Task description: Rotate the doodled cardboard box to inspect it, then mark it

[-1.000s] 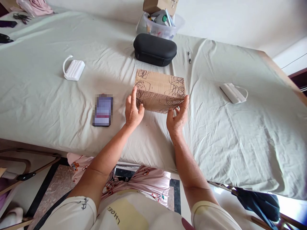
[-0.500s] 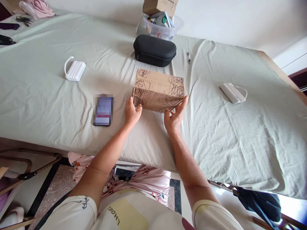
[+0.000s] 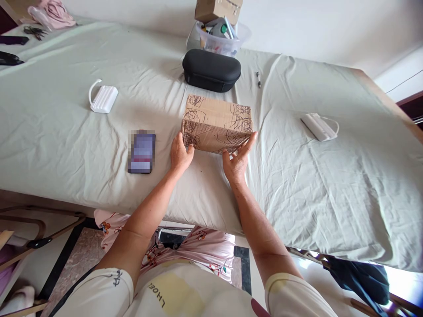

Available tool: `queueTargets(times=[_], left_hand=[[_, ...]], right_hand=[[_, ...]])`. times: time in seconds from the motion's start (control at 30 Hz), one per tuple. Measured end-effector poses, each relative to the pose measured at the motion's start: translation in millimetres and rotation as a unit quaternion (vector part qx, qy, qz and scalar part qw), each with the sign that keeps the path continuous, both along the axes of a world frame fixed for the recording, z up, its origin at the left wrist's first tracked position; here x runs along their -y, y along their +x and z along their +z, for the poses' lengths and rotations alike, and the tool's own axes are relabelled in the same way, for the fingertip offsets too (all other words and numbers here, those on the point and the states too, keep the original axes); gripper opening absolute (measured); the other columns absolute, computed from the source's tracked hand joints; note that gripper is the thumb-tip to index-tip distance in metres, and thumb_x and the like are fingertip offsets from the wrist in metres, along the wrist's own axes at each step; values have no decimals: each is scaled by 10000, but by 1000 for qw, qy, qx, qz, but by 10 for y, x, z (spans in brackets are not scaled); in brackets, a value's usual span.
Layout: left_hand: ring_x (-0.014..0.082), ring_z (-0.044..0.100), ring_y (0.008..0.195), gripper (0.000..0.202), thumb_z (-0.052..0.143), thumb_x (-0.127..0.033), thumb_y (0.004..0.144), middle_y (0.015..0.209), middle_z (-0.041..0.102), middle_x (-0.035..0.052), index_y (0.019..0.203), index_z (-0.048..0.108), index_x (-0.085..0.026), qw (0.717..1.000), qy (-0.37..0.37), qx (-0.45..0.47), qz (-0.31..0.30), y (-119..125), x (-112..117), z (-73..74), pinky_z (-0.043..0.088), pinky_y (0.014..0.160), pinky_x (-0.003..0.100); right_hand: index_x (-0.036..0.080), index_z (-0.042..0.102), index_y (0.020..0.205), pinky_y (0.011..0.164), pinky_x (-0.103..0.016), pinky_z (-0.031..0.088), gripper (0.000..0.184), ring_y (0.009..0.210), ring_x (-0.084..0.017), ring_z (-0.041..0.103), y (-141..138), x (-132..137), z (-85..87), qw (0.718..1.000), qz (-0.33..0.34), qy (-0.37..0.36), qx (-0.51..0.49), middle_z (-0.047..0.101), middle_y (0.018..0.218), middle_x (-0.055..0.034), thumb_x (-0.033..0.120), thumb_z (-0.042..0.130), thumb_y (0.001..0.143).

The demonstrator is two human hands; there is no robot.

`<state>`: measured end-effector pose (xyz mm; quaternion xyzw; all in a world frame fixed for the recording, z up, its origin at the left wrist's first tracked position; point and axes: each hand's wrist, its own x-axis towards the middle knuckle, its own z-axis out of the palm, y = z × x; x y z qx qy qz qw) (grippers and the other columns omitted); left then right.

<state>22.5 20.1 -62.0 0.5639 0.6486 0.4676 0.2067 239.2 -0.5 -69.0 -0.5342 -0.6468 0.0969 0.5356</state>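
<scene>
A brown cardboard box [image 3: 216, 115] with dark scribbled swirls is held between my two hands over the cloth-covered table. My left hand [image 3: 181, 153] grips its near left corner, the thumb on the front face. At the near right corner, my right hand [image 3: 237, 162] holds the box with its thumb low and a finger stretched along the right edge. Fingers behind and under the box are partly hidden. To the left of the box lies a phone [image 3: 142, 152] with a blurred screen. Just beyond the box sits a black zip case [image 3: 211, 70].
A white strapped device [image 3: 104, 99] lies on the left, and a similar white device [image 3: 319, 127] on the right. Near the wall stands a clear plastic tub [image 3: 220, 44] with a cardboard carton [image 3: 218, 11] above it. A pen [image 3: 258, 79] lies right of the case.
The view has shifted very slightly. Both hands keep their hold on the box, which shows hardly any movement.
</scene>
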Motion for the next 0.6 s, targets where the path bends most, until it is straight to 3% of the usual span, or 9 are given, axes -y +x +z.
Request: queueTargets(times=[0.23, 0.37, 0.6], left_hand=[[396, 617, 1416, 576, 717, -195, 877, 1422, 657, 224, 1414, 514, -156, 1000, -14, -15, -3, -35, -2, 44, 494, 1231, 599], [386, 608, 1427, 599, 726, -192, 866, 1449, 646, 217, 1424, 508, -168, 1000, -15, -20, 1, -40, 0, 51, 492, 1238, 576], [386, 604, 1426, 611, 705, -195, 868, 1448, 644, 212, 1438, 488, -172, 1000, -18, -12, -2, -37, 6, 68, 472, 1250, 586]], right_hand=[[311, -116, 1741, 994, -376, 637, 1133, 1345, -217, 628, -66, 24, 42, 999, -13, -33, -36, 90, 1856, -144, 257, 638, 897], [345, -132, 1735, 950, -375, 647, 1135, 1325, -212, 631, -79, 43, 76, 997, -9, -45, -56, 88, 1860, -108, 256, 623, 892], [362, -34, 1749, 920, -380, 653, 1104, 1335, -229, 627, -57, 50, 86, 997, -1, -55, -54, 99, 1861, -70, 283, 645, 883]])
